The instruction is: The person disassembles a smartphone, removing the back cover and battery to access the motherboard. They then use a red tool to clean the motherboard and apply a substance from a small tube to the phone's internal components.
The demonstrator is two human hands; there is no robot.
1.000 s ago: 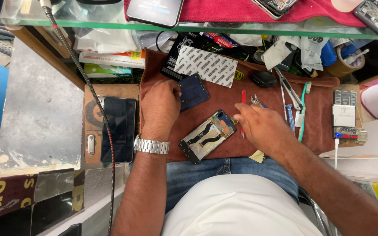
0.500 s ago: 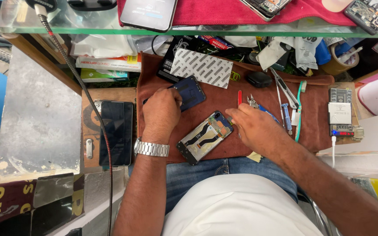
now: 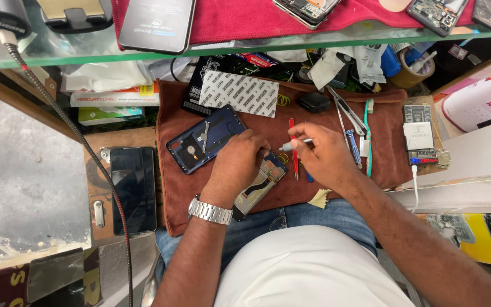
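Note:
An opened phone body [image 3: 261, 183] with exposed flex cables lies on a brown cloth mat [image 3: 382, 165] over my lap. My left hand [image 3: 235, 165], a metal watch on its wrist, presses down on the phone's upper part. My right hand [image 3: 322, 154] pinches a small silver screwdriver [image 3: 292, 145] just right of the phone's top end. A blue phone back cover [image 3: 206, 138] rests on the mat beside my left hand.
A red-handled tool [image 3: 293, 154], tweezers [image 3: 345, 109], a teal brush [image 3: 368, 133] and a striped white sheet [image 3: 240, 92] lie on the mat. A dark phone [image 3: 133, 189] sits at left, a small circuit tester [image 3: 420, 136] at right. A glass shelf [image 3: 245, 48] with phones hangs above.
My left hand has come off the blue back cover and now rests on the opened phone. My right hand has lifted from the phone and holds a small screwdriver.

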